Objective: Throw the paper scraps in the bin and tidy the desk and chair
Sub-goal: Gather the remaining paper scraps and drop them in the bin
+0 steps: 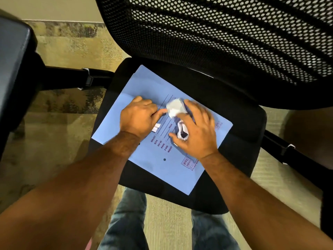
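Gathering scraps off the folder (144, 83) on the chair (234, 114). My left hand (137, 116) curls round a strip (156, 127); my right hand (196, 130) clutches a wad (182, 131). Ball (175, 107) lies loose. Next: take it, then bin.

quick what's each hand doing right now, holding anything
Left hand: curled round a small white paper scrap.
Right hand: spread over crumpled paper; whether it grips cannot be told.
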{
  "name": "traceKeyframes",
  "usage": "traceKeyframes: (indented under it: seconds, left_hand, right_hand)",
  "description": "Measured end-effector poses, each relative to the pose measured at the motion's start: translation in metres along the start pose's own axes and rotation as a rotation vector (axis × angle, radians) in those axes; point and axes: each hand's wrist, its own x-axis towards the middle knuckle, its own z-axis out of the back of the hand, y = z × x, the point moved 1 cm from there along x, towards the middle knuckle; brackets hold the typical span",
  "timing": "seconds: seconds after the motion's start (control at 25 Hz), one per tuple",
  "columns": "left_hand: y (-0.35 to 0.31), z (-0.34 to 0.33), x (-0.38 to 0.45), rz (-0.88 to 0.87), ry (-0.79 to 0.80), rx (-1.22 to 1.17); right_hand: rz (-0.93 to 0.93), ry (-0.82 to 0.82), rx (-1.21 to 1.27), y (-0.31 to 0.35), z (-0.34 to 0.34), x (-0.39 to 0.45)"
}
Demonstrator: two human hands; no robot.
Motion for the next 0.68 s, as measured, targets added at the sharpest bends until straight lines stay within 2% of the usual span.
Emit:
traceKeyframes:
  seconds: [0.16,0.36,0.56,0.68]
  left_hand:
    - [0.001,0.000,-0.002,0.000,-0.010,-0.014]
    - [0.000,-0.001,-0.001,0.032,-0.017,-0.019]
    - [0.002,0.000,-0.001,0.028,0.004,0.017]
    - [0.001,0.000,-0.001,0.016,-0.021,0.021]
  right_hand:
    - [0.239,0.138,-0.107,-0.003,-0.006,0.005]
    - [0.211,-0.008,-0.008,-0.009,-0.008,0.010]
    - [0.345,-0.032,-0.018,-0.014,-0.016,0.008]
    - [0.354,-0.070,-0.024,-0.014,-0.017,0.022]
